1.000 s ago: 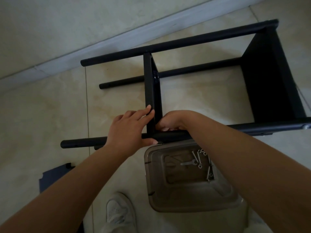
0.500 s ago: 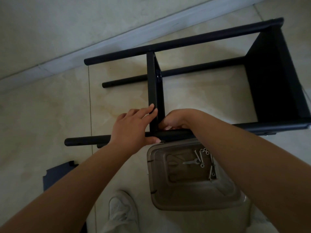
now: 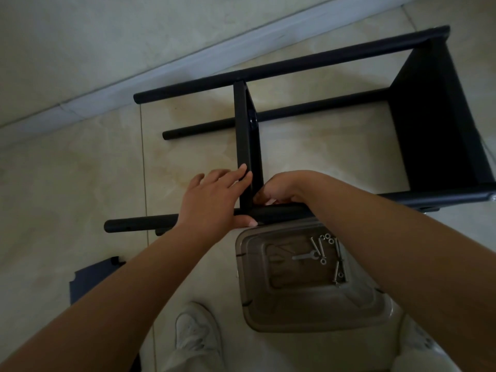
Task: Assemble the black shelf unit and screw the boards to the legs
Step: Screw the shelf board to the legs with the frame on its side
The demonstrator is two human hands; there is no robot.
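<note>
Both hands (image 3: 212,200) grip the board (image 3: 247,146) at the near leg (image 3: 281,212).

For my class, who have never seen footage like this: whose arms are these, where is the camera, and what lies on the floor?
The camera sits on a person's head, looking down at their own arms. A black shelf unit lies on its side on the tiled floor. The left hand grips the near leg where the middle board meets it. The right hand curls in at that joint; what it holds is hidden. A clear tray holds screws and a small wrench.
</note>
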